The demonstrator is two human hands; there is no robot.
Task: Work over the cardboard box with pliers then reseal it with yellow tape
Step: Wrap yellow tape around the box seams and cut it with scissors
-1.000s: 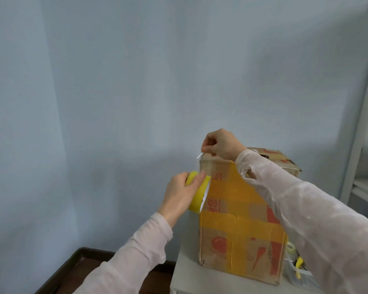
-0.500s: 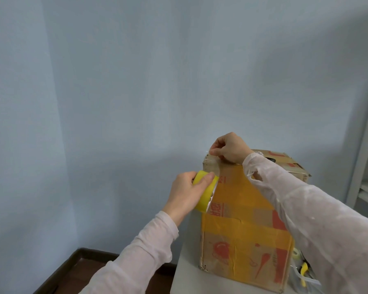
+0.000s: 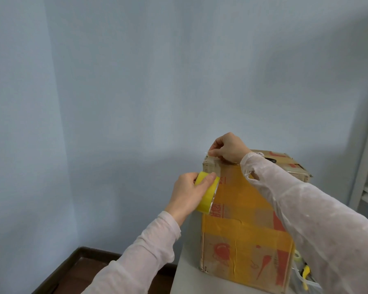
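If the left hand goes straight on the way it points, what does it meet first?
Likely the box, at its left edge; the tape roll in the left hand is close beside it.

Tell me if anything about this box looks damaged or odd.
The cardboard box looks battered: uneven, overlapping yellow tape strips patch its near face, creases run down the lower panel, and the top corner under the right hand is scuffed.

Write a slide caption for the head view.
Left hand holds the yellow tape roll; right hand pinches the tape end at the top corner of the cardboard box.
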